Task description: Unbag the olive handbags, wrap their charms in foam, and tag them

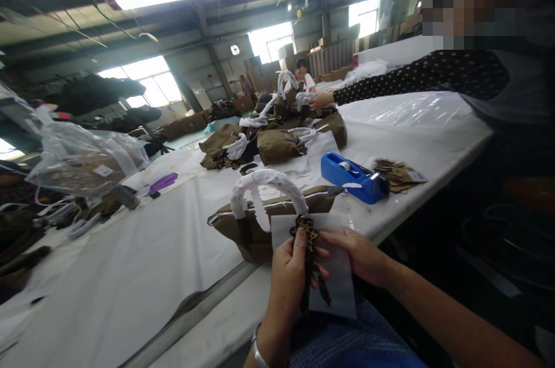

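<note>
Olive handbag [225, 230], zip [277, 204] closed, leopard-print charm [307, 228] in left fingers [299, 245]

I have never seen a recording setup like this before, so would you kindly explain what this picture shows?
There is no robot here: a person works with two bare hands, and this single picture comes from a camera worn on their head, looking forward and down.

The left hand pinches a leopard-print charm in front of a translucent sheet; the right hand is at the sheet's other side.

On the white table, just beyond, stands an olive bag with white-wrapped handles. Farther right are a blue tape dispenser and brown tags. Behind lie more bags, where another person's dotted sleeve reaches in.
</note>
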`<state>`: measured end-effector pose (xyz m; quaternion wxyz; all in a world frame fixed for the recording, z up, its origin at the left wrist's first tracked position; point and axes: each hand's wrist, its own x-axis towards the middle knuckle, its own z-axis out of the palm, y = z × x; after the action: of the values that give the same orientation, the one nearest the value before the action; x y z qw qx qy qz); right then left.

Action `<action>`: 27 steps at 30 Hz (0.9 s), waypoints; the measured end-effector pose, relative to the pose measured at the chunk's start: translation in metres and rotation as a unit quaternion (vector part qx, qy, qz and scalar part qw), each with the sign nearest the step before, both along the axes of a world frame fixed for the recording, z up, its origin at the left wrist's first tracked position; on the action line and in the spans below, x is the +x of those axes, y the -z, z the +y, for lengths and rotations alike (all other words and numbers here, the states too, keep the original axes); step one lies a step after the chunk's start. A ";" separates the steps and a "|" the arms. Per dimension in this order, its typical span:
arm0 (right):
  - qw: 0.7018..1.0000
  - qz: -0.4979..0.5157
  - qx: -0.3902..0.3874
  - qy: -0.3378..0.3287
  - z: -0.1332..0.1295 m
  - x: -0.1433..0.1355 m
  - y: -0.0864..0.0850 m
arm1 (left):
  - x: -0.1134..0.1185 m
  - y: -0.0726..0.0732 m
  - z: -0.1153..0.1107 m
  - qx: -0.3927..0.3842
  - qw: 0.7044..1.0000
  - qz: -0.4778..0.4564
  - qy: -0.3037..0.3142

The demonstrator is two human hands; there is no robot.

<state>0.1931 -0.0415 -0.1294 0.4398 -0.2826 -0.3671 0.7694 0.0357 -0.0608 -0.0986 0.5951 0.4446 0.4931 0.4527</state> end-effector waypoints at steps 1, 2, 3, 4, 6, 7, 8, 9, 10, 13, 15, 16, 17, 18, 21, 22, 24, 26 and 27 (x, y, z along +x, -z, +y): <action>1.000 0.012 -0.002 0.001 0.001 -0.002 -0.002 | 0.001 0.003 -0.001 0.003 1.000 0.006 -0.006; 1.000 0.023 -0.005 0.000 0.002 -0.003 -0.005 | 0.001 0.007 -0.001 0.002 1.000 0.014 -0.011; 1.000 0.029 -0.007 0.000 0.003 -0.004 -0.007 | 0.001 0.010 0.000 -0.003 1.000 0.022 -0.013; 0.999 0.031 -0.008 0.001 0.003 -0.005 -0.010 | 0.001 0.013 0.001 -0.010 0.999 0.029 -0.013; 1.000 0.025 -0.004 -0.001 0.003 -0.008 -0.015 | 0.002 0.020 0.004 -0.019 0.999 0.033 -0.012; 1.000 0.017 0.003 0.003 0.003 -0.010 -0.016 | 0.003 0.024 0.006 -0.017 0.999 0.031 -0.012; 1.000 0.003 0.013 0.012 0.003 -0.012 -0.017 | 0.005 0.027 0.008 -0.010 0.999 0.030 -0.011; 0.999 -0.016 0.021 0.030 0.002 -0.015 -0.017 | 0.006 0.030 0.009 -0.001 0.999 0.030 -0.010; 0.998 -0.036 0.027 0.052 0.002 -0.018 -0.016 | 0.008 0.033 0.009 0.009 0.999 0.032 -0.009; 0.990 -0.080 0.025 0.113 0.002 -0.023 -0.015 | 0.006 0.040 0.003 0.030 0.999 0.043 0.013; 0.990 -0.066 0.011 0.127 0.003 -0.023 -0.016 | -0.005 0.041 -0.005 0.057 0.995 0.081 0.013; 0.991 -0.051 0.004 0.127 0.004 -0.022 -0.018 | -0.014 0.041 -0.010 0.081 0.990 0.112 -0.011; 0.992 -0.035 -0.002 0.125 0.005 -0.021 -0.019 | -0.023 0.040 -0.015 0.106 0.982 0.147 -0.055; 0.993 -0.020 -0.008 0.116 0.006 -0.020 -0.021 | -0.033 0.039 -0.019 0.126 0.969 0.178 -0.112; 0.996 0.001 -0.021 0.087 0.008 -0.017 -0.026 | -0.055 0.032 -0.024 0.144 0.939 0.223 -0.218; 0.996 0.001 -0.025 0.081 0.008 -0.017 -0.027 | -0.057 0.029 -0.023 0.136 0.946 0.216 -0.200; 0.997 -0.008 -0.023 0.078 0.008 -0.015 -0.028 | -0.054 0.022 -0.017 0.103 0.976 0.161 -0.109; 0.997 -0.021 -0.012 0.075 0.007 -0.014 -0.028 | -0.045 0.015 -0.009 0.065 0.995 0.077 -0.019; 0.997 -0.029 -0.006 0.073 0.008 -0.013 -0.028 | -0.039 0.012 -0.005 0.055 0.997 0.048 0.004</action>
<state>0.1799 -0.0339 -0.1015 0.4824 -0.3333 -0.3534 0.7289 -0.0036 -0.0658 -0.1108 0.5474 0.4999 0.4940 0.4543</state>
